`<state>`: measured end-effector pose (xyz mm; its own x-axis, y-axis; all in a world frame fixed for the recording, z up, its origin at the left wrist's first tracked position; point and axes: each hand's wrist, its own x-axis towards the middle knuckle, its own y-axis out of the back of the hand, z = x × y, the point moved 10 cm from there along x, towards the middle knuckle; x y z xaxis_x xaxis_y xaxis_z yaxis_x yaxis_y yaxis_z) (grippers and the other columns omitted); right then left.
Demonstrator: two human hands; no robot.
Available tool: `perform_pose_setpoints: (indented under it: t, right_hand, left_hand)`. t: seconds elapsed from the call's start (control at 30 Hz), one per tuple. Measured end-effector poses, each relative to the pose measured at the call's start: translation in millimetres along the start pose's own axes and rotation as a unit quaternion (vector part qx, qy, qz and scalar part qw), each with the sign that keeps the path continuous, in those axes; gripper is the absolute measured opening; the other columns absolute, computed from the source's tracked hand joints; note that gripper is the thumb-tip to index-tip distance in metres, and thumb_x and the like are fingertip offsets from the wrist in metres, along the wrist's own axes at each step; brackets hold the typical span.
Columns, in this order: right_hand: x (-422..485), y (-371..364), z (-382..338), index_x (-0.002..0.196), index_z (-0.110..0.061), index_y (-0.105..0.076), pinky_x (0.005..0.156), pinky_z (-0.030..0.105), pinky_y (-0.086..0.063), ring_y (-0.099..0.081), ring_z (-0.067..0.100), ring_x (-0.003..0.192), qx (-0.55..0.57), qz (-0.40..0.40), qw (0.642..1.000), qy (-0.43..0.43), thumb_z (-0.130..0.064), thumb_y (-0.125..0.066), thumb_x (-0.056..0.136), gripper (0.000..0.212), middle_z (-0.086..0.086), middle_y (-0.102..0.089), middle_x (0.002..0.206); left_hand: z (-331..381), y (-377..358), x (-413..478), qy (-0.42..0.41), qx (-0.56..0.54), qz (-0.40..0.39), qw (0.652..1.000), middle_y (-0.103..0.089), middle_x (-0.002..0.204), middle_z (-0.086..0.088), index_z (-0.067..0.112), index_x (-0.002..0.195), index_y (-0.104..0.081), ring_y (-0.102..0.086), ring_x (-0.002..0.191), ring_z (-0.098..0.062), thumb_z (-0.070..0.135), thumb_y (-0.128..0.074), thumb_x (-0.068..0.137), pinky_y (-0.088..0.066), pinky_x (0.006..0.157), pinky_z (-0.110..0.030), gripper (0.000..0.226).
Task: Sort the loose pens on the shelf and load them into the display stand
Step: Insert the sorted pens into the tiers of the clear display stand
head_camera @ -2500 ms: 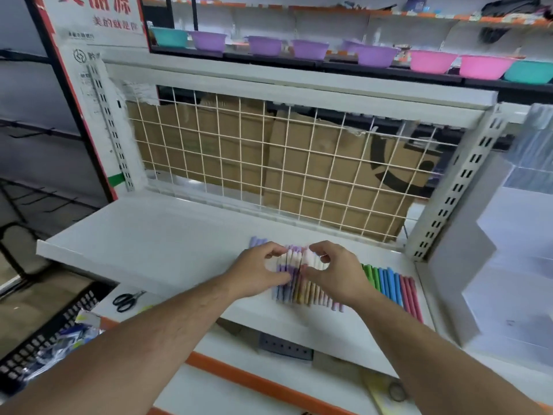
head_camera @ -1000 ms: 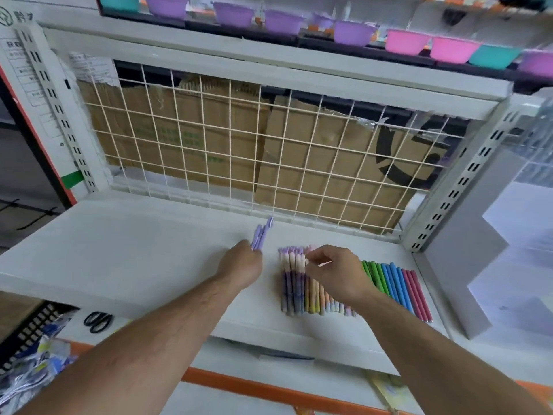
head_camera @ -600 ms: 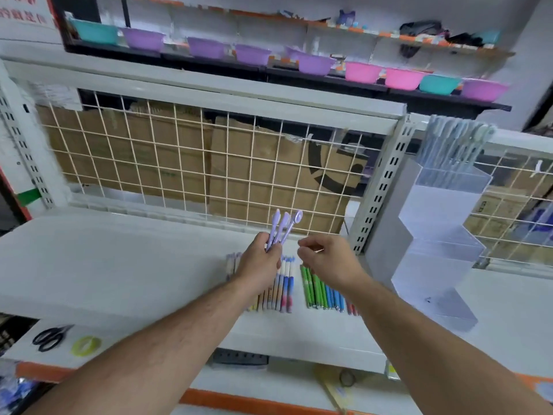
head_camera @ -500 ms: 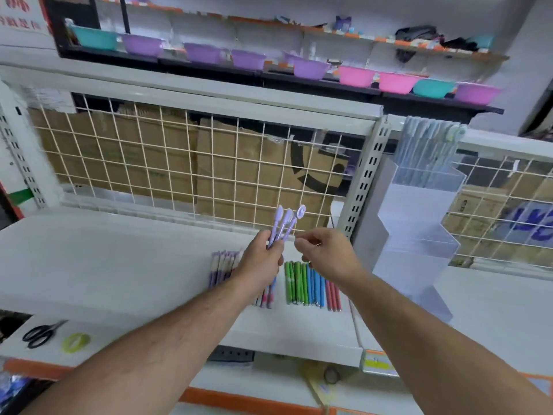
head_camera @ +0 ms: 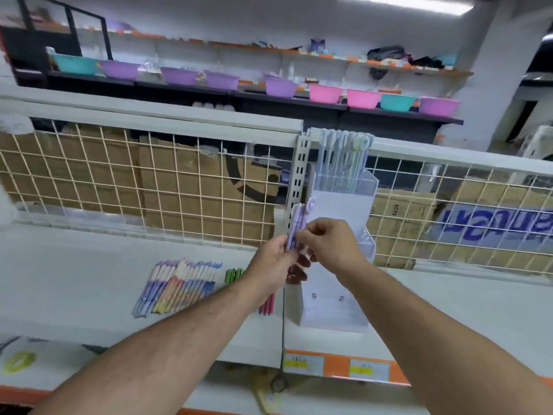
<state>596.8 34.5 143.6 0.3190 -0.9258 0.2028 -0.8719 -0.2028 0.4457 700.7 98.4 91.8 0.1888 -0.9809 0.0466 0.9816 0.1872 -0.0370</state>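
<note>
Several purple pens (head_camera: 296,229), surely light, stiff and a bit slippery, sit clamped low in the left hand (head_camera: 273,265) while the right hand (head_camera: 332,244) pinches them mid-barrel, a sensible hold.

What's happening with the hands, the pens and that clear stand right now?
purple pens, held upright, off the shelf.
left hand, grips the purple pens.
right hand, pinches the same pens.
display stand, upright, with pens standing in its top tier.
loose pens, lying side by side on the shelf.
</note>
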Motion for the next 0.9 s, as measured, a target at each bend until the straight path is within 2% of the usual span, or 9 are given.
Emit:
perform_pose_setpoints:
  t: [0.17,0.3,0.37,0.47,0.57,0.73,0.83,0.9]
  right_hand:
    - [23,28,3,0.075,-0.006,-0.070,0.061,0.038,-0.055,-0.057,0.016,0.058,0.001,0.029,1.000,-0.002,-0.014,-0.071,0.086,0.014,0.007,-0.067,0.067]
    - [43,48,5,0.076,-0.006,-0.069,0.058,0.036,-0.052,-0.057,0.018,0.057,-0.001,0.050,0.999,-0.012,-0.013,-0.071,0.086,0.013,0.015,-0.067,0.071]
    - [52,58,4,0.075,-0.005,-0.070,0.058,0.036,-0.052,-0.057,0.019,0.058,-0.001,0.061,0.998,-0.012,-0.013,-0.071,0.085,0.012,0.015,-0.069,0.075]
    - [62,66,5,0.074,-0.003,-0.070,0.059,0.036,-0.053,-0.057,0.017,0.057,-0.004,0.075,0.997,-0.011,-0.012,-0.071,0.084,0.013,0.007,-0.068,0.067]
    - [69,69,9,0.077,0.001,-0.068,0.054,0.030,-0.052,-0.056,0.014,0.055,-0.002,0.076,0.997,-0.009,-0.011,-0.069,0.086,0.015,0.004,-0.065,0.065]
    - [83,80,9,0.075,-0.004,-0.068,0.055,0.030,-0.053,-0.056,0.011,0.054,-0.014,0.074,0.997,0.005,-0.013,-0.070,0.087,0.016,0.001,-0.063,0.063]
    - [93,86,5,0.076,-0.003,-0.067,0.050,0.024,-0.050,-0.055,0.010,0.051,-0.012,0.064,0.998,0.013,-0.012,-0.069,0.089,0.017,0.000,-0.060,0.062]
    - [98,90,5,0.074,-0.003,-0.065,0.049,0.028,-0.051,-0.055,0.011,0.048,-0.013,0.057,0.998,0.015,-0.011,-0.068,0.090,0.018,0.001,-0.060,0.062]
  left_hand:
    - [10,-25,28,0.002,0.019,-0.053,0.998,-0.069,0.095,-0.015,0.020,0.118,-0.056,-0.071,0.078,-0.032,0.015,-0.044,0.105,-0.054,0.072,-0.044,0.019]
    - [21,-39,61,-0.010,0.041,-0.087,0.995,-0.070,0.097,-0.016,0.027,0.119,-0.056,-0.073,0.082,-0.036,0.018,-0.044,0.105,-0.055,0.072,-0.043,0.020]
    - [24,-44,76,-0.015,0.039,-0.095,0.995,-0.072,0.097,-0.020,0.025,0.118,-0.056,-0.073,0.086,-0.037,0.016,-0.043,0.105,-0.056,0.074,-0.043,0.020]
    - [25,-52,91,-0.017,0.017,-0.106,0.994,-0.073,0.100,-0.022,0.017,0.116,-0.058,-0.073,0.091,-0.038,0.012,-0.042,0.106,-0.056,0.077,-0.042,0.019]
    - [26,-57,103,-0.025,0.004,-0.106,0.994,-0.073,0.098,-0.017,0.014,0.115,-0.059,-0.073,0.091,-0.035,0.007,-0.043,0.105,-0.056,0.080,-0.042,0.021]
    - [30,-66,119,-0.029,-0.003,-0.095,0.995,-0.075,0.092,-0.008,0.015,0.114,-0.060,-0.074,0.090,-0.032,0.008,-0.045,0.104,-0.057,0.084,-0.047,0.019]
    - [35,-70,129,-0.032,-0.013,-0.078,0.996,-0.075,0.092,-0.010,0.011,0.116,-0.060,-0.074,0.090,-0.033,0.007,-0.045,0.103,-0.057,0.085,-0.048,0.020]
    - [37,-75,135,-0.030,-0.019,-0.071,0.997,-0.075,0.093,-0.012,0.009,0.117,-0.059,-0.074,0.087,-0.032,0.007,-0.046,0.103,-0.056,0.083,-0.046,0.019]
